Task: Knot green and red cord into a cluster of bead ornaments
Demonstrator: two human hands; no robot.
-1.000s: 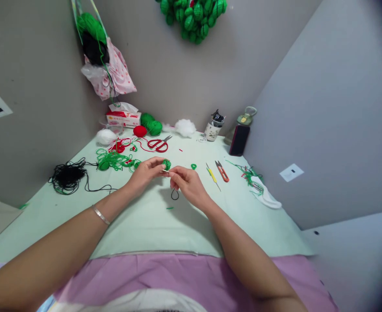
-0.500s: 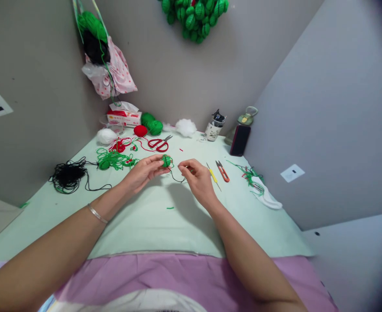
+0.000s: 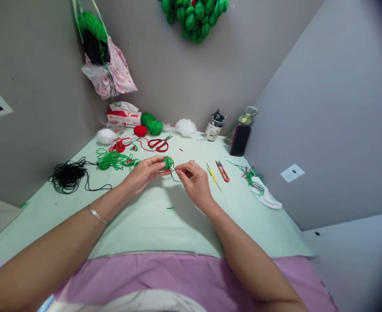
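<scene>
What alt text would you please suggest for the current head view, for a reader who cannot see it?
A person's left hand holds a small green yarn piece over a pale table, and the right hand pinches close beside it, a dark thread between them. Black yarn lies to the left; a yellow tool and orange snips to the right.

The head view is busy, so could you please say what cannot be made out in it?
In the head view:
Part of the green ball: hidden by the left hand.
Anything between the fingertips of the right hand: too small to tell.
Top of the hanging green cluster: cut off by the upper edge.
Part of the bottle: hidden by the phone.
</scene>
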